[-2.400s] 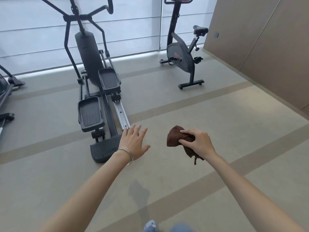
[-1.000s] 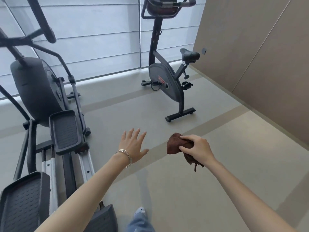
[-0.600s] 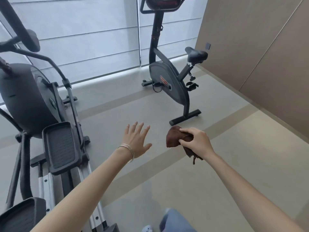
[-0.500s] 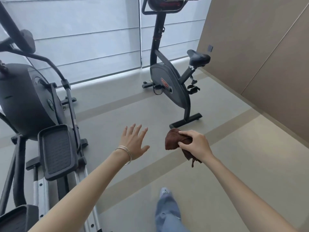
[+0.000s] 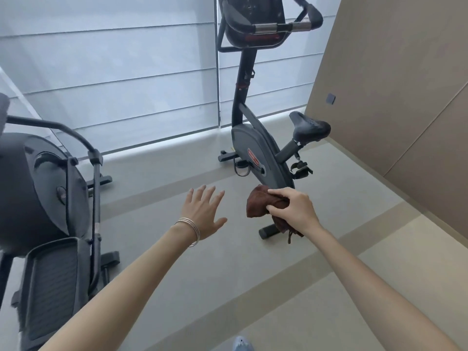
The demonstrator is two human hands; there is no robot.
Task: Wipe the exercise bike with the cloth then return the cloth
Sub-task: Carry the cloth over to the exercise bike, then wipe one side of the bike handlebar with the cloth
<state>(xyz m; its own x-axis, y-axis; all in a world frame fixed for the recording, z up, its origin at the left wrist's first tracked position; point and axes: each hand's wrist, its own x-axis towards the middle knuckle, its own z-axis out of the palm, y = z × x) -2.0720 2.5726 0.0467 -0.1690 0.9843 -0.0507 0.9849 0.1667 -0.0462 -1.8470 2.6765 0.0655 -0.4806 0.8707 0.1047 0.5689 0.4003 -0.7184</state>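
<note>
A dark cross-trainer (image 5: 33, 188) at nine o'clock runs off the left and bottom edges, its pedal blurred. The exercise bike (image 5: 253, 145) at twelve to one o'clock loses its console top to the upper edge and part of its rear foot behind the right hand (image 5: 293, 211). The left hand (image 5: 202, 214) hovers at centre, fingers straight and spread, holding nothing, while the right hand, at three o'clock from it, clutches the bunched brown cloth (image 5: 258, 203) in curled fingers; whether the cloth touches the bike's casing cannot be told, and thin bangles (image 5: 191, 228) ring the left wrist.
</note>
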